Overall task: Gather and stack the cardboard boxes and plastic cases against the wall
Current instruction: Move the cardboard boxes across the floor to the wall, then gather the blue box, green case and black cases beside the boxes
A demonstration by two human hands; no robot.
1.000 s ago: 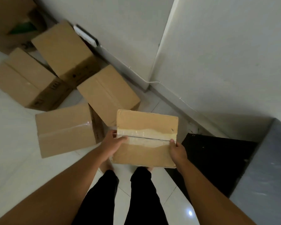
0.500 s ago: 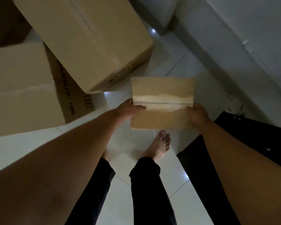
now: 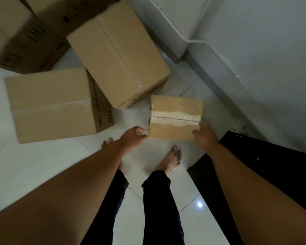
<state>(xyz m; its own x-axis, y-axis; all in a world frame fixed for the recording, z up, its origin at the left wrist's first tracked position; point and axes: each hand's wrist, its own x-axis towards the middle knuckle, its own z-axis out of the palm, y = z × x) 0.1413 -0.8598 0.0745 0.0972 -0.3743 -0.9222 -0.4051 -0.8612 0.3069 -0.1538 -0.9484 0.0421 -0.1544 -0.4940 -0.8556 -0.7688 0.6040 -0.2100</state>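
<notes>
A small taped cardboard box sits low over the white tile floor, close to the wall. My right hand holds its near right corner, thumb on the top face. At the near left corner, my left hand has its fingers loosely curled and its thumb off the box. Two larger cardboard boxes lie beside it: one tilted just behind and left, another further left. A black plastic case lies on the floor at the right.
More cardboard boxes sit in shadow at the upper left. A white cable conduit runs along the wall base. My bare feet stand on the tiles just behind the small box.
The small box has gone down and forward toward the floor by the wall. My left hand's thumb has come off its top. The view has pulled back from the large boxes.
</notes>
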